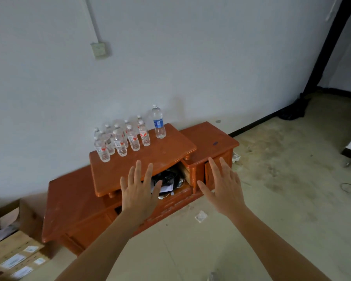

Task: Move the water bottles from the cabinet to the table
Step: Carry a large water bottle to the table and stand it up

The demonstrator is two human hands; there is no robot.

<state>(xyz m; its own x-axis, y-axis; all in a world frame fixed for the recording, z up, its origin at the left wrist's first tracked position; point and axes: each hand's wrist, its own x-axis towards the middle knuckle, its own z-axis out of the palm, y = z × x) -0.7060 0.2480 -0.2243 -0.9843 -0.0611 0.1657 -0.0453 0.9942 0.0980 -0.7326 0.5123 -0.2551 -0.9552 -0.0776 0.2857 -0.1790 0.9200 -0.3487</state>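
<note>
- The left hand (139,191) and right hand (224,187) are both stretched out in front, fingers spread wide, palms down, holding nothing
- Both hover in the air before the cabinet (142,163); neither touches a bottle or the wood
- The bottles (120,138) stand upright in a tight cluster on the raised middle top of the cabinet, toward its back left, near the wall (170,57)
- A taller blue-label bottle (158,122) stands alone just right of the cluster, also upright
- Below the raised top an open recess (168,179) holds dark cables and papers; no bottle can be made out there
- No table or bench is in view, so where the bottles must go cannot be told from here
- Judged from this, the task looks barely begun: every bottle seen is on the cabinet, none in the hands
- All the carrying is left, likely several trips or two bottles at a time
- The cluster is packed close, so pulling one out could knock over its neighbours
</note>
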